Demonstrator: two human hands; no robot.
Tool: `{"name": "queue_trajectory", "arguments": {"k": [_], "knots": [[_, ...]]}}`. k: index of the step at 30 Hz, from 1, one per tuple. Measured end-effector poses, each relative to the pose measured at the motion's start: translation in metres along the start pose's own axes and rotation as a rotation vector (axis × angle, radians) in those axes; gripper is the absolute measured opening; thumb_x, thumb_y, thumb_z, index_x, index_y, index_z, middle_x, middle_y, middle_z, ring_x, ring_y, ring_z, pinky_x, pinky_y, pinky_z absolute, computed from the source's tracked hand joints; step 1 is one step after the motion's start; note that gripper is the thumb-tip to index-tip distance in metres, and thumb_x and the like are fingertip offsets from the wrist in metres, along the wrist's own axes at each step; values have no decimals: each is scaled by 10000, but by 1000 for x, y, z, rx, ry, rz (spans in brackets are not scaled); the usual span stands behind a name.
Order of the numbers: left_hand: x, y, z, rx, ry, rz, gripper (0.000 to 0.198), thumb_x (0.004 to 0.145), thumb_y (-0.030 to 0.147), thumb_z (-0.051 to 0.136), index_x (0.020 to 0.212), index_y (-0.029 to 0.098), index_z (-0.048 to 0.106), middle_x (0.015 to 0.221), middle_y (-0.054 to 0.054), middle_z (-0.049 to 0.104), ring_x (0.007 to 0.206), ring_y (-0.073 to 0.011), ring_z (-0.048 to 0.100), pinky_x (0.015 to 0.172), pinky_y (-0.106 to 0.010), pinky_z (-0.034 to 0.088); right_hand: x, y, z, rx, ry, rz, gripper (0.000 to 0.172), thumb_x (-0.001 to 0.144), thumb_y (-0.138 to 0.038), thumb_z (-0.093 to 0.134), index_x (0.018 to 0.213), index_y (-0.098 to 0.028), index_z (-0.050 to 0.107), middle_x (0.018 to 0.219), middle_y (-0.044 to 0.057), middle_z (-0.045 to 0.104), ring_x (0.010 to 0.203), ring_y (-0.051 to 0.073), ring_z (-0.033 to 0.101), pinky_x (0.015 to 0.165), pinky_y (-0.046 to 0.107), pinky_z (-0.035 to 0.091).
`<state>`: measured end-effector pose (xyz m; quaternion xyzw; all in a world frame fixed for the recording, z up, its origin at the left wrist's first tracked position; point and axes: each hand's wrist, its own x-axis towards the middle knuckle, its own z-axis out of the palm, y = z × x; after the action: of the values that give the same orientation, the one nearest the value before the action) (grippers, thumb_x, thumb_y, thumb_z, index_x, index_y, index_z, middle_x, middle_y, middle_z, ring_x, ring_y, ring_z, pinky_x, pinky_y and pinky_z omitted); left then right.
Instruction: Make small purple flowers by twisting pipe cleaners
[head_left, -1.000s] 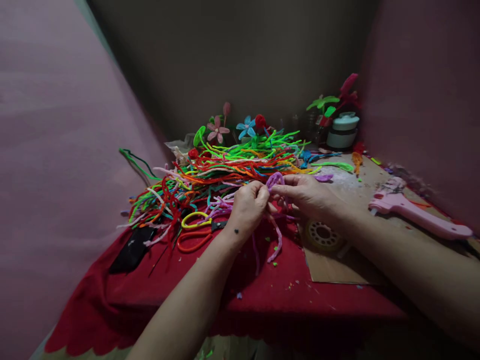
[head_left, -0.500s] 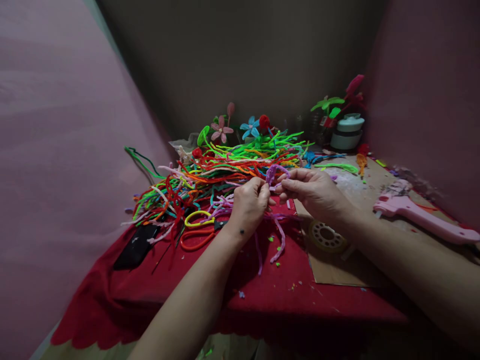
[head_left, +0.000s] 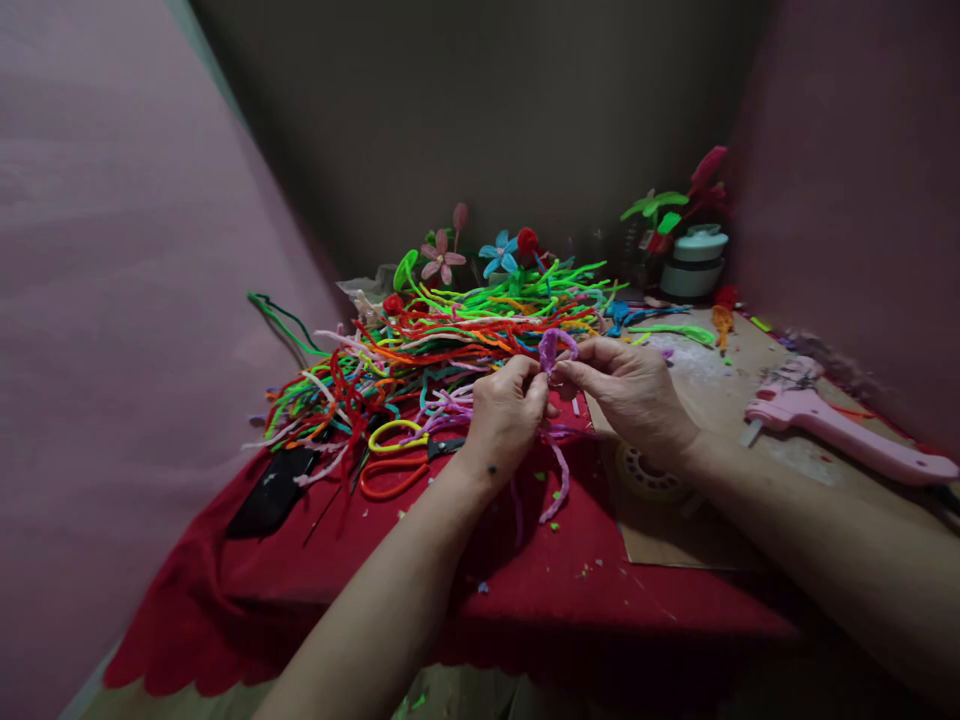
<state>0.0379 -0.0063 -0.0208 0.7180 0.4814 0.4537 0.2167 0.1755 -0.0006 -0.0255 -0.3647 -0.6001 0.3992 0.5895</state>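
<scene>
Between my two hands is a looped purple pipe cleaner (head_left: pixel 550 347), its bend standing up above the fingertips. My left hand (head_left: pixel 506 415) pinches it low on the left side. From the right, my right hand (head_left: pixel 630 390) has thumb and forefinger closed on the loop's lower end, the tips of both hands nearly touching. Below them, a loose purple pipe cleaner (head_left: pixel 557 485) lies curved on the red cloth (head_left: pixel 540 590). Scissors (head_left: pixel 397 476) with one yellow and one red handle rest left of my left wrist, their blades partly hidden behind it.
A heap of coloured pipe cleaners (head_left: pixel 450 330) spreads behind my hands. A black phone (head_left: pixel 274 492) lies at the left. On the cardboard (head_left: pixel 675 540) to the right are a pink glue gun (head_left: pixel 840 425) and a round holed disc (head_left: pixel 649 472). Pipe-cleaner flowers (head_left: pixel 442 257) and a lidded jar (head_left: pixel 694 262) stand behind.
The purple loop has turned and narrowed slightly. Both hands have drawn closer together at its base, with my left hand shifting a little to the right.
</scene>
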Motion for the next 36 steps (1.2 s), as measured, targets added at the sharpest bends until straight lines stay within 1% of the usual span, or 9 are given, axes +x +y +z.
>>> {"name": "queue_trajectory", "arguments": {"k": [5, 11, 16, 24, 26, 29, 32, 36], "knots": [[0, 1, 0, -4, -5, 12, 102, 793, 209, 486, 757, 168, 571, 581, 9, 625, 486, -102, 604, 492, -184, 454, 0, -1, 1, -3, 32, 1, 102, 730, -256, 644, 727, -153, 641, 642, 4, 641, 579, 111, 578, 568, 242, 474], [0, 1, 1, -21, -13, 2, 103, 791, 211, 491, 746, 167, 574, 553, 13, 617, 484, -106, 607, 491, -183, 458, 0, 0, 0, -13, 21, 13, 121, 723, -275, 649, 728, -154, 653, 644, 10, 650, 577, 116, 577, 568, 250, 479], [0, 2, 0, -41, -29, 1, 109, 797, 221, 488, 790, 163, 580, 628, -3, 647, 497, -108, 622, 485, -181, 457, 0, -1, 0, -11, 37, 18, 134, 727, -294, 642, 715, -161, 651, 637, 7, 642, 565, 114, 566, 563, 250, 475], [-1, -1, 3, -54, -34, -11, 140, 793, 210, 484, 855, 166, 602, 651, -9, 650, 542, -114, 631, 515, -190, 475, 1, 0, -2, -92, -23, 19, 143, 743, -298, 614, 699, -165, 638, 612, 4, 618, 544, 114, 538, 529, 245, 442], [-2, -2, 4, -61, -24, -10, 156, 796, 209, 479, 884, 166, 600, 670, -14, 655, 554, -116, 630, 526, -198, 479, 1, 1, -2, -148, -32, -9, 139, 757, -282, 594, 693, -164, 634, 620, 8, 621, 552, 117, 538, 537, 247, 432], [-2, -2, 4, -56, -3, -14, 159, 795, 207, 476, 893, 167, 595, 673, -11, 652, 546, -114, 621, 528, -203, 478, -1, 2, -2, -300, -30, -116, 129, 770, -246, 570, 694, -166, 637, 658, 18, 635, 598, 128, 549, 572, 253, 422], [-2, 0, 4, -45, 29, -43, 118, 774, 199, 497, 837, 170, 593, 638, 2, 635, 506, -104, 603, 500, -193, 459, -4, 4, 0, -422, -2, -231, 108, 771, -211, 561, 719, -164, 642, 665, 20, 633, 613, 131, 547, 592, 254, 412], [-2, 3, 3, -33, 58, -96, 62, 738, 191, 526, 756, 171, 582, 599, 12, 616, 478, -102, 585, 460, -185, 427, -8, 4, 2, -509, 22, -322, 116, 782, -198, 542, 714, -169, 630, 649, 26, 620, 590, 129, 540, 577, 247, 396]]}}
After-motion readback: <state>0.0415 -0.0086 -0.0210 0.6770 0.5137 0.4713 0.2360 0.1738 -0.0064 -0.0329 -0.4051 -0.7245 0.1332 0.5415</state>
